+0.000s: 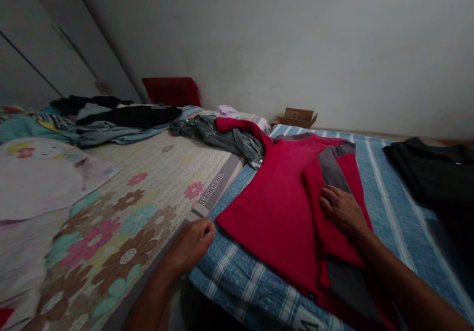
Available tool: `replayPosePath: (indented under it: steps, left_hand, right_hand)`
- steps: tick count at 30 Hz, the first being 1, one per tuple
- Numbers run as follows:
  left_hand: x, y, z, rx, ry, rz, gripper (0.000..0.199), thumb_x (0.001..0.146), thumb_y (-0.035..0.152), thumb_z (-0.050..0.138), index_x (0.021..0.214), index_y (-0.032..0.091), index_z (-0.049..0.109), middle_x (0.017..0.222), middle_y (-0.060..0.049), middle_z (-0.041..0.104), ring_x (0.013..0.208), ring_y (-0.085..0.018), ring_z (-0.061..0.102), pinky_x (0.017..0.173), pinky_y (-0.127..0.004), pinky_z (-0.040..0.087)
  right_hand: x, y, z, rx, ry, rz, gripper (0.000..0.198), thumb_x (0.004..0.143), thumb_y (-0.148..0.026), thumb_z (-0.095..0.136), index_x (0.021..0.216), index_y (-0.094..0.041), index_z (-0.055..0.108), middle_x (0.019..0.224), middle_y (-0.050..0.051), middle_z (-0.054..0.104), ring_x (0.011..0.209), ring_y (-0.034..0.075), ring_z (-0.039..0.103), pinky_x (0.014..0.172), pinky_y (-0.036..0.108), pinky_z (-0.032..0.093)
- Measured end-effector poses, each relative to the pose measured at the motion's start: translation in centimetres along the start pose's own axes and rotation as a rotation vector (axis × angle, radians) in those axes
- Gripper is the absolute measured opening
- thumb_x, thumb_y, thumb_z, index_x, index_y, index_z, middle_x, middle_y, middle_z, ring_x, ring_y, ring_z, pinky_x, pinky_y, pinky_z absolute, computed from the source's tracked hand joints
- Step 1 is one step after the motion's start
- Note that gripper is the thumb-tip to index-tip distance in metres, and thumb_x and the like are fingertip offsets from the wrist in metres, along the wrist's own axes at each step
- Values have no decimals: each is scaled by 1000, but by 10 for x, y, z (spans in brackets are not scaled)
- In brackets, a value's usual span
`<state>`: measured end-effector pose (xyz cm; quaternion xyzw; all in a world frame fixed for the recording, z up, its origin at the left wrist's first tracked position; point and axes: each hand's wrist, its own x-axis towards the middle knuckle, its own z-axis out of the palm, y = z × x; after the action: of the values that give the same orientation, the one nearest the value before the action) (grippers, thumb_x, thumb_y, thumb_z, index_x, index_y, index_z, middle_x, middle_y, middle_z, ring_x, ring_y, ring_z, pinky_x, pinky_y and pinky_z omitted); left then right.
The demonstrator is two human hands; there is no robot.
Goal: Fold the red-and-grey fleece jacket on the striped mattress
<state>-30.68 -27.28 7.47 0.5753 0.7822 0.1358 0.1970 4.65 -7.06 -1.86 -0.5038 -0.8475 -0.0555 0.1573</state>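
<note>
One open cardboard box (297, 119), contents unclear, sits beyond the red shirt (274, 207).

A white cartoon-print top (40, 178) is lying on the floral mattress (155, 173), near a heap where a black garment (133, 117) is covering faded blue denim (111, 134). A dark-red boxy object (171, 91) is standing by the wall (259, 39). Beyond the blue striped sheet (387, 212), a cardboard box (299, 115) is sitting open; dark folded clothes (433, 170) are resting at right.
</note>
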Motion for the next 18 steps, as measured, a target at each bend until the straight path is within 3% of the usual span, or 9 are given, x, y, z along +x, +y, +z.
replayPosePath:
  steps: [10,15,18]
  left_hand:
    - [-20,-26,5,-26,-175,13,23,72,37,39,58,19,44,59,1,49,59,-15,45,54,-25,30]
    - [-23,-21,7,-38,-186,19,26,72,41,40,56,20,43,58,1,49,57,-16,45,54,-26,31]
    - [-25,-12,4,-78,-197,62,27,73,42,40,62,20,49,63,0,54,62,-18,50,57,-26,35]
  right_hand:
    - [5,-7,-13,-5,-54,25,38,95,-37,34,116,-16,58,125,11,56,111,24,53,93,35,38]
    - [6,-10,-17,-7,-56,37,35,95,-36,35,114,-18,58,124,10,56,109,23,53,92,34,36]
    - [6,-10,-17,-9,-57,51,34,94,-36,36,113,-20,59,123,9,57,108,22,53,92,33,36]
